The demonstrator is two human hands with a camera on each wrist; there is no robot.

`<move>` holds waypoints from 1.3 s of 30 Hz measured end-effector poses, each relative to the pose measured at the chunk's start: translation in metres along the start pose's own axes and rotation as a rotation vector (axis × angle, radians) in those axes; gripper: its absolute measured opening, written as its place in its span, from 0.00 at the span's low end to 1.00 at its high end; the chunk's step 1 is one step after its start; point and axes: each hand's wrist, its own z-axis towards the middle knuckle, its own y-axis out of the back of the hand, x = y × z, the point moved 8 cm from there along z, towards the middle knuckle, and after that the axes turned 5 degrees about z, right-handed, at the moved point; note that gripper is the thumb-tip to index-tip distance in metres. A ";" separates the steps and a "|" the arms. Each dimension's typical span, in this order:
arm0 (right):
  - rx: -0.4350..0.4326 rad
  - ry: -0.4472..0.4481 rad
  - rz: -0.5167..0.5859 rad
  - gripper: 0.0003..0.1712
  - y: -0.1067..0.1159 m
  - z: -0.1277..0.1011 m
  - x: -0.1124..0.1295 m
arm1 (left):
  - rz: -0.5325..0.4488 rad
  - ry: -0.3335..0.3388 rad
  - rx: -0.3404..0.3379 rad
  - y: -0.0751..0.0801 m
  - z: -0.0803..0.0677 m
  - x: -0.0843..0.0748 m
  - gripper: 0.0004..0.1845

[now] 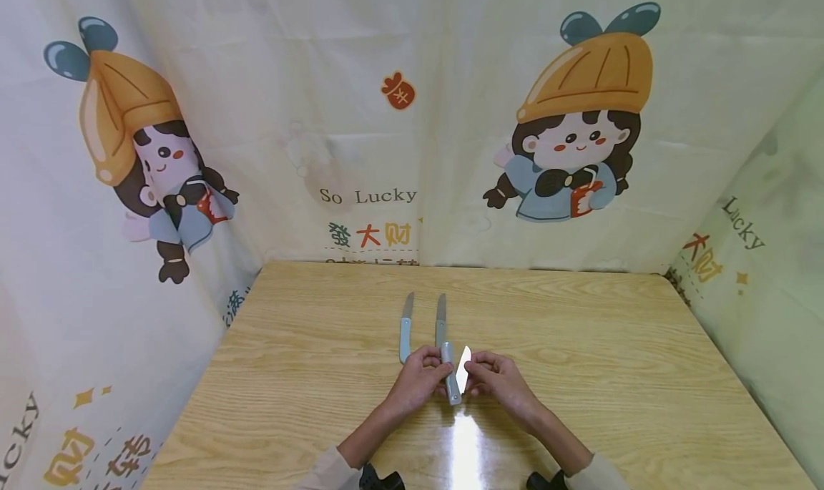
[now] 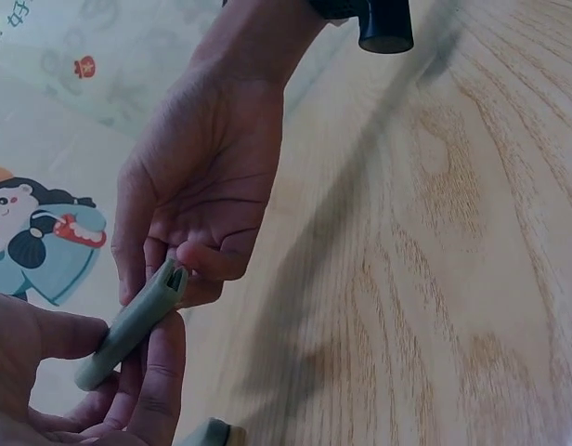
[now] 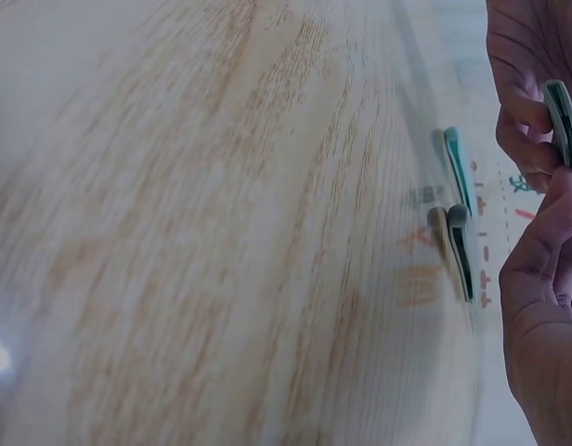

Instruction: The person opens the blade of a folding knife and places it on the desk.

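Note:
Upright between thumb and fingers, a grey-green folding knife handle is held by my left hand. Its shiny blade stands part-way out at the handle's right side, pinched by my right hand. From the left wrist, the handle shows its slot toward the right hand's fingertips; the blade is hidden there. Beyond the hands lie two unfolded knives, a light blue one at left and a grey-green one close behind the left fingers.
The wooden table reaches back to a printed cloth curtain that hangs behind it and along both sides. A bright light reflection falls on the tabletop in front of the hands. Black wrist cameras sit on both wrists.

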 end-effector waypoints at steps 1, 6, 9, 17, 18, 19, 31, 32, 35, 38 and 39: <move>-0.001 0.000 0.001 0.21 0.000 0.000 0.000 | -0.008 0.010 -0.001 0.000 0.000 0.001 0.14; -0.006 -0.004 -0.002 0.23 0.001 -0.002 0.000 | -0.034 0.071 -0.021 0.001 -0.001 0.006 0.14; -0.011 -0.004 0.001 0.23 0.001 -0.002 0.000 | -0.044 0.092 -0.033 0.001 -0.001 0.006 0.15; -0.035 0.008 0.020 0.19 0.004 -0.004 0.001 | -0.081 0.112 -0.059 0.005 -0.003 0.006 0.17; -0.034 0.013 0.024 0.18 0.004 -0.004 0.001 | -0.079 0.112 -0.064 0.006 -0.003 0.006 0.17; -0.031 0.017 0.026 0.18 0.004 -0.004 0.001 | -0.076 0.110 -0.067 0.007 -0.003 0.006 0.17; -0.079 0.032 0.037 0.16 0.006 -0.004 0.002 | 0.289 -0.078 -0.047 0.019 -0.009 -0.010 0.35; -0.083 0.031 0.035 0.16 0.006 -0.005 0.003 | 0.430 -0.159 -0.031 0.020 -0.011 -0.018 0.36; -0.080 0.027 0.023 0.19 0.006 -0.005 0.006 | 0.871 -0.469 0.051 0.014 -0.017 -0.044 0.36; -0.054 0.025 0.002 0.21 0.006 -0.006 0.008 | 1.232 -0.786 0.140 0.000 -0.027 -0.057 0.30; -0.043 0.027 -0.008 0.21 0.005 -0.006 0.009 | 1.305 -0.854 0.163 -0.004 -0.030 -0.058 0.28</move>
